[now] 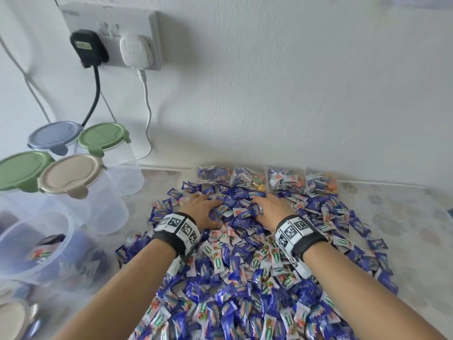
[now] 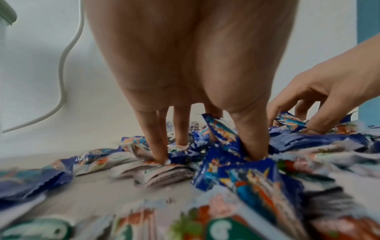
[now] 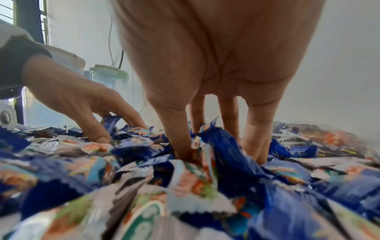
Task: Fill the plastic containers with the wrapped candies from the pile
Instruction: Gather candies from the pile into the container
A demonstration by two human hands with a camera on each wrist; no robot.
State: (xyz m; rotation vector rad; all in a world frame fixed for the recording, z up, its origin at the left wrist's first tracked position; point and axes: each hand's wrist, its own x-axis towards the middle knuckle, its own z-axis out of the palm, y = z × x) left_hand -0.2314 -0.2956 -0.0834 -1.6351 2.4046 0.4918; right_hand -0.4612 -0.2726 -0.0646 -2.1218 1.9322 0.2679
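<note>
Early on, by my read. Candy pile (image 1: 245, 253) covers most of the table (image 1: 404, 241), centre to 6 o'clock; blue and white wrappers, hundreds left.

One open plastic container (image 1: 36, 244) at 8 o'clock is part filled w/ candies, maybe a third; hard to say thru the cloudy wall. Four lidded containers stand behind it at 9–10 o'clock: blue lid (image 1: 52, 136), green lid (image 1: 103, 136), second green lid (image 1: 23, 169), beige lid (image 1: 68, 176). The near ones look empty thru their walls, so they need lids off, then filling. Another beige lid (image 1: 13, 317) at 7 o'clock, blurred; can't tell what's under it.

Left hand (image 1: 201, 209) and right hand (image 1: 270, 211) are both in the far part of the pile, approx 12 o'clock of centre, near each other. Wrist views show fingers (image 2: 156, 138) spread and dug down into the wrappers, tips buried; right fingers (image 3: 179, 138) the same. Raking a heap together, not closed round a load yet, nothing lifted.

Four clear bags of lollipops (image 1: 267, 180) along the wall at 12 o'clock, not part of the loose pile.

Left to do: scoop, carry to 8 o'clock, repeat many times.
</note>
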